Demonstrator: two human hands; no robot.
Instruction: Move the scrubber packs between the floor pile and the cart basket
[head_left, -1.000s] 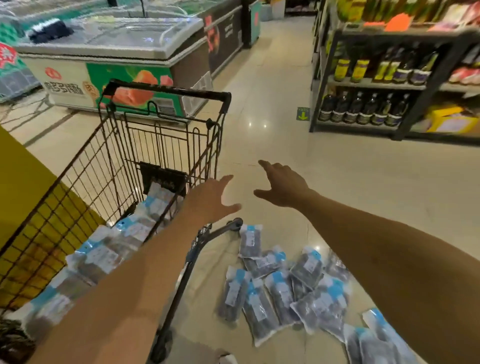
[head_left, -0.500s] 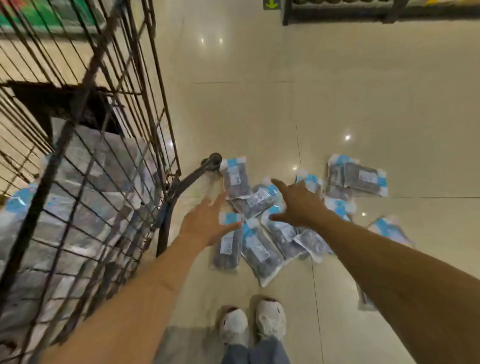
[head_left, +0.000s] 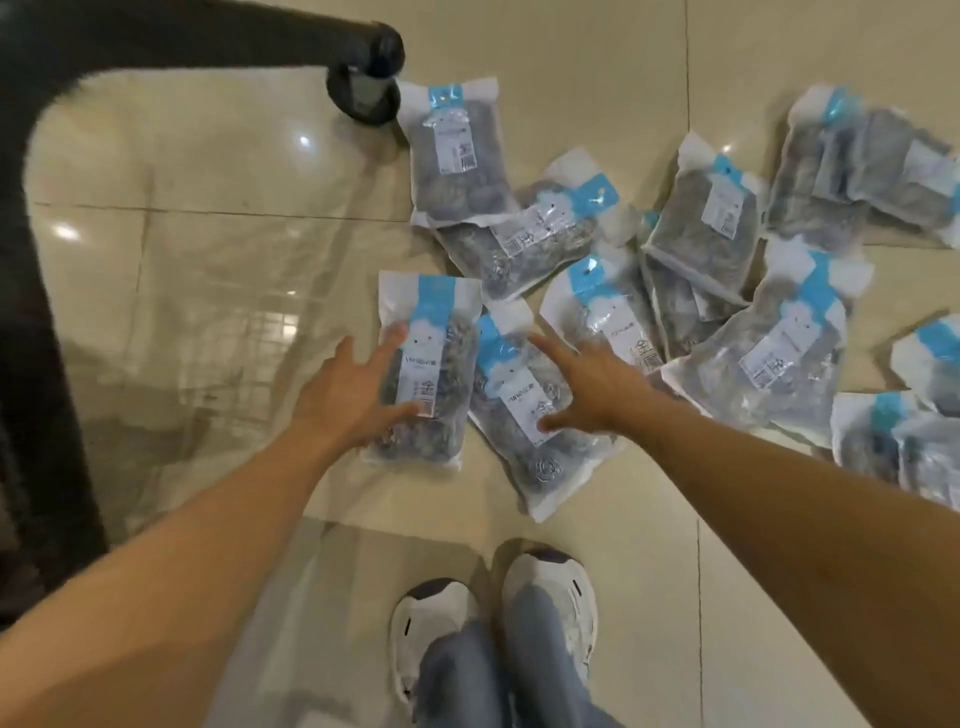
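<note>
Head view: the camera has tipped down from the aisle and freezers of a second ago to the floor (head_left: 597, 47) straight below, so the shelves are gone and the scattered packets fill the frame. Both arms have come down with it.

The left hand (head_left: 348, 395) is spread, fingers straight, lying over the left edge of the nearest packet (head_left: 431, 332), a clear bag of dark contents with a blue-and-white header, flat on the tile. It seems to touch the bag, though nothing is gripped yet.

The right hand (head_left: 587, 379) is also spread, thumb out, over the second packet (head_left: 524, 436), which lies tilted just beside the first and overlaps its right edge. Whether the fingers press it or hover just above, I cannot tell.

More packets (head_left: 774, 353) lie heaped to the right and above, several overlapping. One packet (head_left: 457, 150) rests just beside the cart wheel (head_left: 363, 93), and the cart frame (head_left: 41, 312) runs down the left edge. White shoes (head_left: 493, 613) stand below the hands.

Judging from the drop of the hands, the reach has arrived at the two nearest bags and closing on them is the step at hand
</note>
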